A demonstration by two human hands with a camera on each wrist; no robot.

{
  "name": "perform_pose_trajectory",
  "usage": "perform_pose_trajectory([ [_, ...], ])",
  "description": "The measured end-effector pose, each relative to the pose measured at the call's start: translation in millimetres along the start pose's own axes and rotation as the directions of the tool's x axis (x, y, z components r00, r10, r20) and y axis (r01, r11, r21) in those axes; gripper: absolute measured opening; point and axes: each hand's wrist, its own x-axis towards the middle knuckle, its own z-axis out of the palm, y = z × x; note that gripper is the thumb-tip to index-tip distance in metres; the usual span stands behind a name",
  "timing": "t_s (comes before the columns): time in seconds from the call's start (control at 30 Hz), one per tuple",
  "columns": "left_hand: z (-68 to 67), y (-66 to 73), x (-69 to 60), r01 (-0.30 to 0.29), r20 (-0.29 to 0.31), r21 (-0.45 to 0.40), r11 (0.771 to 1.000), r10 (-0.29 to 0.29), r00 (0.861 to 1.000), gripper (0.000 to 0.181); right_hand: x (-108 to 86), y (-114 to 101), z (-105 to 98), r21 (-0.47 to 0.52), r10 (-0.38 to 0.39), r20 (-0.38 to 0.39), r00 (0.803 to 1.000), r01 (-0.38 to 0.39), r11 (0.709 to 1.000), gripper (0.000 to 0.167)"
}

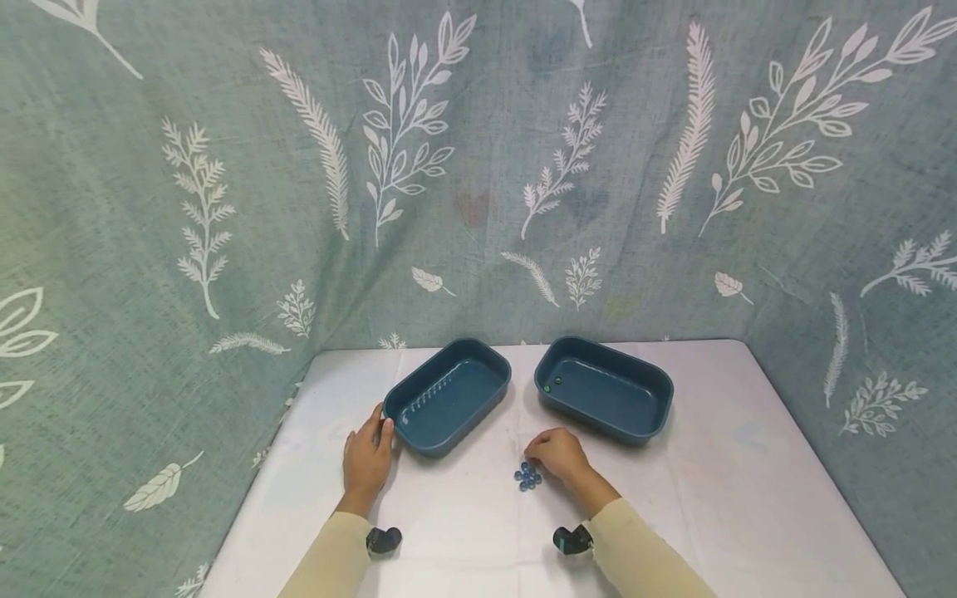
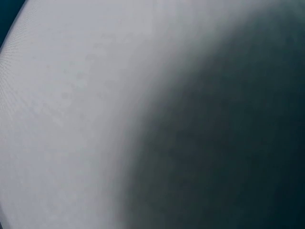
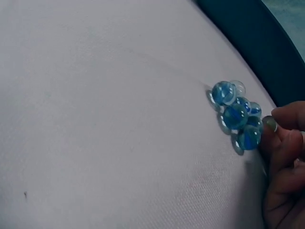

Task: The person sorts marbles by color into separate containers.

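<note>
My right hand (image 1: 559,454) is bent down over the cloth beside a small cluster of blue glass marbles (image 1: 527,477). In the right wrist view, its thumb and fingertips pinch a greenish glass marble (image 3: 270,123) right next to the clear-and-blue ones (image 3: 235,116). My left hand (image 1: 366,462) rests at the near left corner of the left blue tray (image 1: 449,441), fingers fairly straight and touching its outer side. Two small green marbles (image 1: 552,385) lie at the left end of the right blue tray (image 1: 615,402). The left wrist view is mostly blurred and dark, without the hand.
A white cloth (image 1: 463,531) covers the table. Both trays stand near its back edge, angled apart with a gap between them. A green leaf-patterned curtain (image 1: 478,274) closes off the back and sides. Dark wrist cameras (image 1: 385,540) sit at both cuffs.
</note>
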Motion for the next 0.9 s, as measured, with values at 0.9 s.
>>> perform_pose_trajectory([
  [0.9,1.1,1.2,0.5,0.001,-0.003,0.003,1.0,-0.001,1.0,0.061,-3.6,2.4,-46.4,0.381,0.045,0.097,0.994,-0.079,0.921,0.014],
])
